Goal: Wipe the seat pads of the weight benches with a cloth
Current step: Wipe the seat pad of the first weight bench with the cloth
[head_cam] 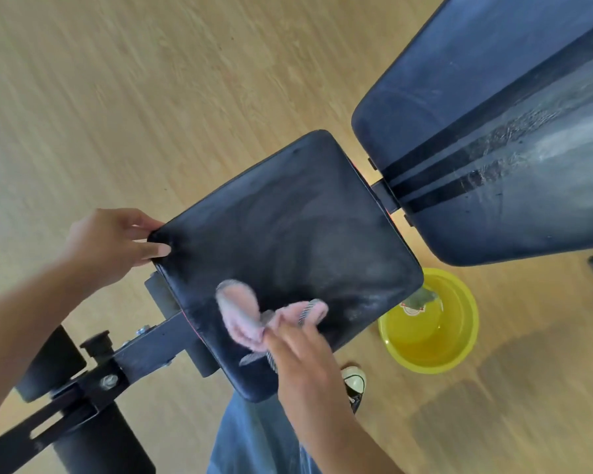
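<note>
- We see the seat pad (288, 248) mid-frame: black, rounded corners, tilted in view, with dusty swirl marks across its top.
- Left hand (113, 244) is at the pad's left corner. Thumb lies on top and the fingers are curled round the edge, so it grips the pad.
- Right hand (305, 350) is over the near edge of the pad, fingers closed on a pink cloth (250, 313).
- The cloth is bunched; its loose end fans out on the pad just left of the fingertips. It's motion-blurred, so we can't tell how much of it lies flat on the surface.
- Back pad (493, 131) sits far right, apart from the seat pad by a narrow gap. It's dark with two black stripes and a pale, worn-looking streak along its length.
- Black metal frame (141, 354) with bolts runs from under the seat pad to the near left. A black roller (96, 443) sits below it at the near-left edge.
- Yellow basin (432, 340) is on the floor right of the seat pad, partly hidden under the pad's right corner. It holds something small and greyish; we can't make out what.
- Wood-pattern floor (151, 97) all around.
- A shoe (355, 383) and a blue trouser leg (254, 439) show near, below the right hand.
</note>
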{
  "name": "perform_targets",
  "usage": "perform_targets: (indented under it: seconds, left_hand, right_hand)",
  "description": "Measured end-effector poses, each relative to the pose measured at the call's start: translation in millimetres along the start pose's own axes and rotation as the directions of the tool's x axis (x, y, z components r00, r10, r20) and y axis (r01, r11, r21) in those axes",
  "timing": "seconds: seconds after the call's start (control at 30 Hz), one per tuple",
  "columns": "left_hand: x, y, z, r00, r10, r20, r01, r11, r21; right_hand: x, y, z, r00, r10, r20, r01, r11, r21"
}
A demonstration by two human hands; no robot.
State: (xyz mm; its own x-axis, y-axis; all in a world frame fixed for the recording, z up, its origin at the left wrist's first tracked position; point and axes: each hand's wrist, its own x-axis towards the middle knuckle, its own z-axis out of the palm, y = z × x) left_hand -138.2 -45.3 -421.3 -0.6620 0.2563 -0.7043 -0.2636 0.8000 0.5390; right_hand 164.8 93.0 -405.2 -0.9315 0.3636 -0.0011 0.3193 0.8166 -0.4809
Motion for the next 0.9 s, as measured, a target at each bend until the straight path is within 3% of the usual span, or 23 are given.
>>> perform_targets:
  seconds: [0.07,0.1,0.13,0.2,0.3,0.37,0.53,0.6,0.67,0.7,0.77,0.83,0.9]
  left_hand:
    - [-2,0,0,1.000,-0.009,-0.005,0.009,1.000,-0.004]
    - [-3,0,0,1.000,-0.013,-0.003,0.013,1.000,-0.010]
    - [-4,0,0,1.000,-0.013,0.000,0.013,1.000,-0.019]
    - [-4,2,0,1.000,-0.015,0.002,0.015,1.000,-0.017]
    - [-4,3,-1,1.000,-0.029,-0.001,0.029,1.000,-0.011]
    - [-3,6,0,1.000,-0.026,-0.003,0.026,1.000,-0.010]
    - [-13,17,6,1.000,-0.011,-0.007,0.011,0.999,-0.041]
    - [-18,18,7,1.000,-0.020,-0.014,0.019,0.998,-0.063]
    - [-21,18,8,1.000,-0.016,-0.016,0.015,0.996,-0.090]
    - [-21,19,10,1.000,-0.010,-0.013,0.009,0.996,-0.090]
    - [-22,20,10,1.000,-0.004,-0.012,0.002,0.995,-0.095]
    - [-21,21,10,1.000,-0.003,-0.025,0.000,0.994,-0.112]
    - [-24,23,12,1.000,0.001,-0.031,-0.005,0.994,-0.106]
  right_hand:
    - [-5,15,-8,0.936,-0.296,0.188,0.301,0.954,0.006]
    - [2,36,-15,0.916,-0.358,0.183,0.361,0.933,0.020]
    - [13,58,-25,0.942,-0.312,0.127,0.308,0.950,0.048]
    - [35,107,-53,0.998,-0.021,-0.066,0.023,0.999,0.044]
    - [44,122,-65,0.905,0.343,-0.250,-0.366,0.929,-0.050]
    - [31,84,-43,0.865,0.410,-0.290,-0.436,0.900,-0.028]
    - [-37,-7,7,0.995,0.094,0.017,-0.095,0.994,0.050]
    - [-43,-1,-3,0.968,-0.186,0.168,0.175,0.982,0.075]
    - [-25,39,-23,0.918,-0.350,0.186,0.351,0.936,0.027]
    - [-10,66,-36,0.948,-0.298,0.109,0.301,0.954,-0.008]
    - [20,115,-60,0.995,0.025,-0.096,-0.032,0.997,-0.066]
    - [34,133,-73,0.904,0.347,-0.249,-0.356,0.934,0.010]
    - [33,108,-58,0.783,0.517,-0.346,-0.503,0.853,0.138]
